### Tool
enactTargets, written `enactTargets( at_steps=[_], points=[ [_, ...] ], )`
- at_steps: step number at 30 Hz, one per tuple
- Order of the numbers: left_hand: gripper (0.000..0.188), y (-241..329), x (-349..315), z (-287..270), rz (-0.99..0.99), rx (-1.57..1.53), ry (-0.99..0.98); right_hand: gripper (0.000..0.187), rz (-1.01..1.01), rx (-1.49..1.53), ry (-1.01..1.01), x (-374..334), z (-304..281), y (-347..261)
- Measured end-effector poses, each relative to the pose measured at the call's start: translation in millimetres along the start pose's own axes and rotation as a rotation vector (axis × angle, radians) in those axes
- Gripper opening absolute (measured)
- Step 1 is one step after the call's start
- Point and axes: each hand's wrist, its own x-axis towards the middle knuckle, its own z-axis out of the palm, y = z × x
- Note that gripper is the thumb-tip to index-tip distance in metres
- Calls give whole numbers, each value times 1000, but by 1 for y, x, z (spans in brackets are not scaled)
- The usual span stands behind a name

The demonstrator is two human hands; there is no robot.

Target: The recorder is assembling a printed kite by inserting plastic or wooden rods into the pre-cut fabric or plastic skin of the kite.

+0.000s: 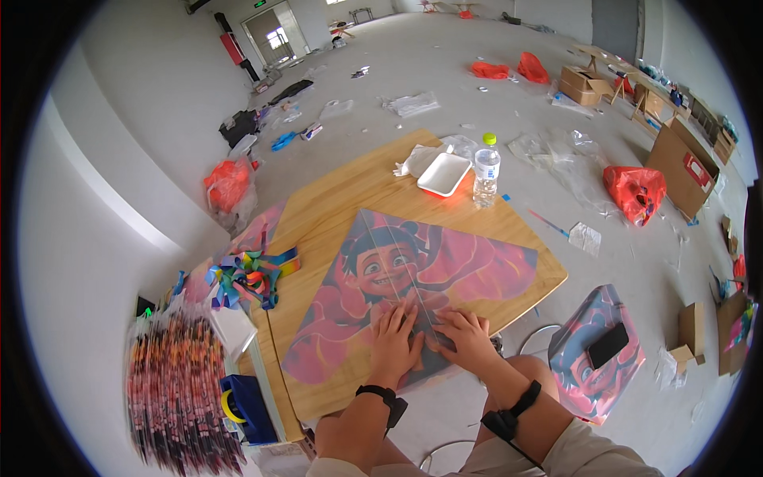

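Note:
A diamond-shaped kite (pixel 485 258) with a smiling cartoon figure on red and purple flames lies flat on the wooden table. Thin straight lines, perhaps rods or creases, run down its middle from the top corner. My left hand (pixel 395 338) rests on the kite's lower part, left of the middle line, fingers spread and laid on the sheet. Just right of that line, my right hand (pixel 465 338) touches the sheet with bent fingers pointing inward. I see nothing held in either hand, though the right fingertips are partly hidden. Both wrists wear dark straps.
On the wooden table (pixel 318 215) are a water bottle (pixel 486 175), a white tray (pixel 444 174) and colourful ribbons (pixel 246 278). Many kites (pixel 171 381) hang bunched at left, near a blue tape dispenser (pixel 250 408). A phone (pixel 608 345) lies on a kite-covered seat (pixel 576 358). Boxes (pixel 683 167) stand right.

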Motion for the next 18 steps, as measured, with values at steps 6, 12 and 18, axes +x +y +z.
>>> enactTargets(
  at_steps=[6,12,18],
  points=[
    [60,0,1,1,-11,13,-5,47,20,-7,-3,-1,0,-1],
    [62,0,1,3,-14,4,12,50,66,20,-16,-1,2,-1],
    [62,-1,1,6,-11,14,11,47,57,-23,31,0,2,-4]
  ],
)
